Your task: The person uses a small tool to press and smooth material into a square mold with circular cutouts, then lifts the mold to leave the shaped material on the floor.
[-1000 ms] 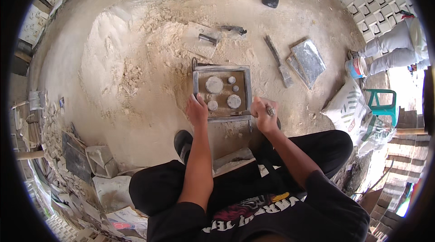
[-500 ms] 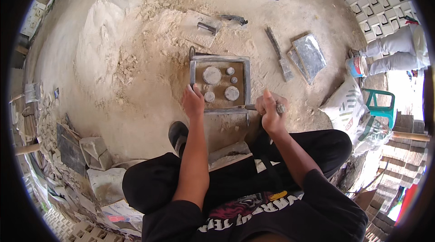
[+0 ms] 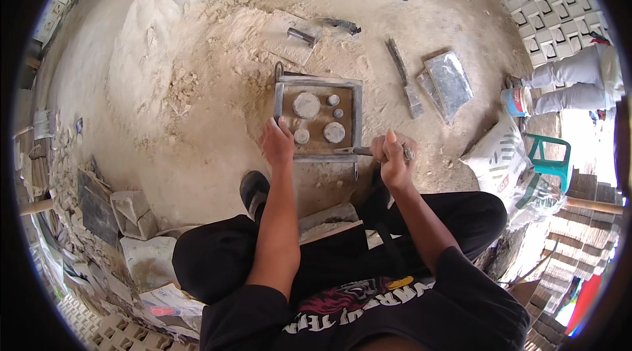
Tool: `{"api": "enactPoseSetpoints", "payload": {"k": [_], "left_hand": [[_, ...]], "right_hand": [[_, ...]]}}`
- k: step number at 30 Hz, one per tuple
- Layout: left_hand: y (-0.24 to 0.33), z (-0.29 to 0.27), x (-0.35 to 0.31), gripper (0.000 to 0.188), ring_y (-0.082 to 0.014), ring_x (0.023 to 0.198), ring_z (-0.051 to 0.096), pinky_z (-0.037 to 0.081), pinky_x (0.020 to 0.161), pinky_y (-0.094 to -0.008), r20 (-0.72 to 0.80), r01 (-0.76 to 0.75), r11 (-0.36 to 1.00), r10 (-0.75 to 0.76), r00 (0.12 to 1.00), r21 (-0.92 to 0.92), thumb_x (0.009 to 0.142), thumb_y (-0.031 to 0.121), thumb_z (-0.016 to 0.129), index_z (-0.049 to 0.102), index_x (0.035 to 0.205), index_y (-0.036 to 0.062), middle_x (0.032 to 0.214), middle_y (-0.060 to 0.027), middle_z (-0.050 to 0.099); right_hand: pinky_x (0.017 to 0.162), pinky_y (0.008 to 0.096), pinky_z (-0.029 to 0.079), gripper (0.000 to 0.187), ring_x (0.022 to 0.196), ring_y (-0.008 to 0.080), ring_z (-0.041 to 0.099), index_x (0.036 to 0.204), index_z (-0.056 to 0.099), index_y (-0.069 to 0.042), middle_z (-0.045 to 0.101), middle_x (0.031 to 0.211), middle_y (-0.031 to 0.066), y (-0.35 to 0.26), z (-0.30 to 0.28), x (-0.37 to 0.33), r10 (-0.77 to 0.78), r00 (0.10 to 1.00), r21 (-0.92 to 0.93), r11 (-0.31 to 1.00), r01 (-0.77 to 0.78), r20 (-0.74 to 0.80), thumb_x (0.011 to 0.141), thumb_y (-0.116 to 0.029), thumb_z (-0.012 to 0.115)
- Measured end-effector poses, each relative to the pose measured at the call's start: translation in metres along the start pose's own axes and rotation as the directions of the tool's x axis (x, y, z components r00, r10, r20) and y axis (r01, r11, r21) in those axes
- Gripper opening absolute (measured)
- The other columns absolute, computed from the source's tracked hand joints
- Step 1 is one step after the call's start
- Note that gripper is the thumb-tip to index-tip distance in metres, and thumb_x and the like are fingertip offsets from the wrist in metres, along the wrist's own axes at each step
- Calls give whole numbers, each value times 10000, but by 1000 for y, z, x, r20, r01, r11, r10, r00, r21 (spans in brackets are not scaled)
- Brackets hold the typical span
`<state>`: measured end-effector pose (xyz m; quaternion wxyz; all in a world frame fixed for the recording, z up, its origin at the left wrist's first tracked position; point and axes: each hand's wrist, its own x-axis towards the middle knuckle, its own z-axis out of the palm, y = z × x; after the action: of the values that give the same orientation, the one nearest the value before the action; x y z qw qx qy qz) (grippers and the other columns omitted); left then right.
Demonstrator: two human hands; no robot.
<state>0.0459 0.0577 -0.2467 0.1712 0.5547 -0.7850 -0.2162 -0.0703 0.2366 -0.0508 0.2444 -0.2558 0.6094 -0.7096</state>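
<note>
A square grey moulding frame [image 3: 357, 114] lies on the ground in front of me, filled with packed brown sand [image 3: 319, 127]. Several round pale discs of different sizes sit in the sand, the largest a disc [image 3: 307, 105] at the upper left. My left hand [image 3: 277, 143] grips the frame's left side near its lower corner, thumb on top. In my closed right hand [image 3: 392, 155] is the handle of a small trowel [image 3: 359, 151]. Its narrow blade reaches over the frame's right side onto the sand near the lower right disc; my fist hides part of the handle.
Loose pale sand [image 3: 155, 28] is heaped at the far left. Beyond the frame lies a float with a handle [image 3: 301, 36]. A long flat tool [image 3: 405, 78] and grey plates [image 3: 449, 84] lie to the right, near a sack [image 3: 497, 153], a green stool [image 3: 550, 157] and another person's legs [image 3: 569, 81].
The trowel blade has moved left, farther over the sand inside the frame. My left hand stays at the frame's left side, and the whole view has shifted slightly.
</note>
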Motion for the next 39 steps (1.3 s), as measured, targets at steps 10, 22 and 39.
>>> {"api": "enactPoseSetpoints", "payload": {"k": [10,22,39], "left_hand": [[4,-4,0,333,-354,960,585,440,831,-465,40,27,1000,-27,999,4,989,345,393,534,1026,46,1007,-166,616],[1,-6,-1,384,-394,990,567,432,863,-497,31,7,999,-6,1000,-34,984,369,385,556,1032,29,993,-202,621],[-28,3,6,633,-332,563,544,417,605,-462,37,321,738,-373,927,-594,948,477,447,591,705,-90,589,-203,569]], "right_hand": [[463,293,262,330,495,97,330,583,405,-24,389,539,-10,7,-18,16,-9,943,-256,962,99,332,866,-153,516],[492,298,270,437,467,122,299,528,346,-79,338,500,4,-9,-4,13,87,996,-182,979,-90,-26,954,-123,435],[467,269,255,495,491,60,325,560,383,-56,384,520,-37,22,54,-7,0,999,-404,915,20,49,1019,-228,454]]}}
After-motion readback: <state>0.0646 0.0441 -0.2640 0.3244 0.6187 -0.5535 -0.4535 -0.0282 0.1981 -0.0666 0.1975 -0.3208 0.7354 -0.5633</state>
